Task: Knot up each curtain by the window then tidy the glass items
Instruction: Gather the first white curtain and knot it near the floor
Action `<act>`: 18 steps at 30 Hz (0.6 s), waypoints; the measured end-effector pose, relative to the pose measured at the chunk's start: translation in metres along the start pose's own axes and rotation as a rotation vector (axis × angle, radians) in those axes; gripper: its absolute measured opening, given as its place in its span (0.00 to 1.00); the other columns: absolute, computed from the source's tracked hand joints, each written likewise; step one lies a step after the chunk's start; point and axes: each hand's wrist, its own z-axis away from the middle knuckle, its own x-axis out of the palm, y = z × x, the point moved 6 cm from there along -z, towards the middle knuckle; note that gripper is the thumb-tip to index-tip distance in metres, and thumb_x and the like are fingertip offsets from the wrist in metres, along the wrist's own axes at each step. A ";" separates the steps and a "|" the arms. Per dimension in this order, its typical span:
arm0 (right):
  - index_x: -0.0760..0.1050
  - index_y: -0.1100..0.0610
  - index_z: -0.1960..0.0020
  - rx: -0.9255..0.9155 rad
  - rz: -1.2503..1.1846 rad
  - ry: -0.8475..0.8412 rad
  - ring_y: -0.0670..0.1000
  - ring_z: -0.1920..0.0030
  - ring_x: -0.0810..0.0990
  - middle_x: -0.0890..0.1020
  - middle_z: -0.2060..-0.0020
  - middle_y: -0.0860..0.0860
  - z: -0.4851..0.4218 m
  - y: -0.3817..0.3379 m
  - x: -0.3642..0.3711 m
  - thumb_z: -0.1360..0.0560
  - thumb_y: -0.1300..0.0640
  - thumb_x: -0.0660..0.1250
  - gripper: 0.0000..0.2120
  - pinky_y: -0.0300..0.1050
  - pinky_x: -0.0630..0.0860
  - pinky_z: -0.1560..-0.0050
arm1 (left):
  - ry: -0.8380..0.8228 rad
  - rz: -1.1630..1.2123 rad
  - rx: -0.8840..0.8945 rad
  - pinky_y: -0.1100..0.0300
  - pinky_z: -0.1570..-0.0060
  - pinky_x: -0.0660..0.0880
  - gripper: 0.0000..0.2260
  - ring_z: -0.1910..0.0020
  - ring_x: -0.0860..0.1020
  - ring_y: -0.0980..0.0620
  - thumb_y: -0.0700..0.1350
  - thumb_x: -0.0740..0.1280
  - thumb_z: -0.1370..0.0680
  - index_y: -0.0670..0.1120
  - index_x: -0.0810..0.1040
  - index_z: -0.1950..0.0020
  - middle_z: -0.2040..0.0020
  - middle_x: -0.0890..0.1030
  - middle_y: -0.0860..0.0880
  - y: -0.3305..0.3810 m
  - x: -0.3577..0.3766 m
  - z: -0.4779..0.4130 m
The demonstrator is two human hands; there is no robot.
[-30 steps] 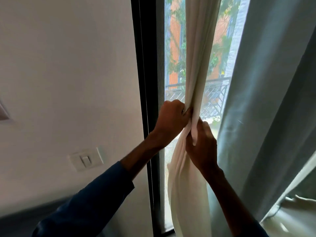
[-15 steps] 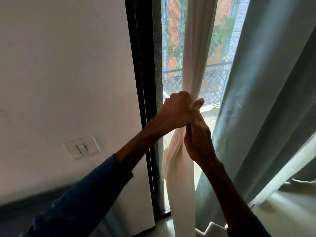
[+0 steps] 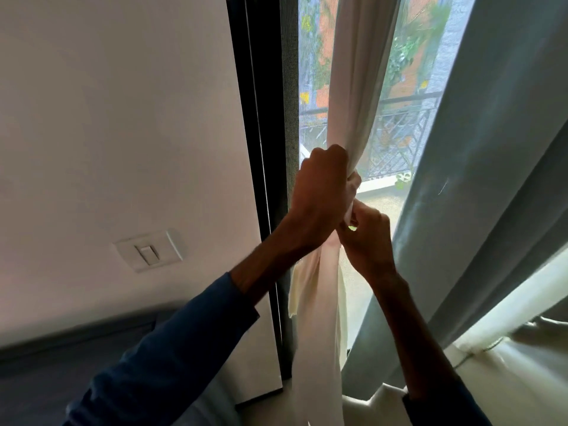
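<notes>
Beside the dark window frame (image 3: pixel 261 118), the white curtain (image 3: pixel 353 87) is hanging bunched into a narrow rope. The left grip (image 3: pixel 319 198) is clutching it in a fist, while the right grip (image 3: pixel 367 241), just below and touching, is pinching a fold of the same cloth. A grey curtain (image 3: pixel 491 149) is hanging alongside.

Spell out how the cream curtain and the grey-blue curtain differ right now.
The cream curtain is gathered into a narrow bunch; the grey-blue curtain hangs spread in broad folds. The cream curtain is gripped by the left hand and the right hand; the grey-blue curtain is untouched. The cream curtain is pale; the grey-blue curtain is darker. Both hang at the same window.
</notes>
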 end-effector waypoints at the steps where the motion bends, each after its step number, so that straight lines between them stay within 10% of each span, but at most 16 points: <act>1: 0.63 0.47 0.67 0.007 0.006 -0.027 0.45 0.69 0.75 0.73 0.78 0.47 -0.005 0.003 -0.001 0.25 0.43 0.67 0.18 0.29 0.62 0.70 | -0.002 0.013 -0.009 0.58 0.69 0.71 0.12 0.64 0.81 0.44 0.49 0.70 0.25 0.42 0.73 0.60 0.61 0.80 0.43 -0.001 0.002 0.000; 7: 0.75 0.59 0.68 0.051 -0.027 -0.128 0.54 0.72 0.76 0.74 0.75 0.49 -0.021 0.025 -0.002 0.26 0.48 0.71 0.18 0.40 0.59 0.70 | -0.047 0.150 0.031 0.67 0.74 0.64 0.27 0.80 0.68 0.56 0.55 0.73 0.27 0.46 0.66 0.79 0.82 0.67 0.52 -0.008 0.008 0.002; 11: 0.79 0.59 0.64 0.106 -0.060 -0.095 0.53 0.70 0.77 0.77 0.71 0.51 -0.017 0.037 -0.009 0.23 0.54 0.72 0.13 0.39 0.64 0.68 | -0.176 0.415 0.027 0.55 0.63 0.82 0.17 0.69 0.83 0.55 0.57 0.75 0.27 0.42 0.86 0.58 0.66 0.85 0.49 -0.024 0.013 0.017; 18: 0.83 0.64 0.55 0.233 -0.152 -0.019 0.49 0.63 0.81 0.81 0.65 0.51 0.008 0.039 -0.016 0.24 0.48 0.73 0.17 0.43 0.77 0.60 | -0.265 0.601 -0.275 0.57 0.60 0.83 0.13 0.62 0.86 0.51 0.49 0.69 0.21 0.39 0.83 0.48 0.57 0.87 0.46 -0.082 0.044 0.076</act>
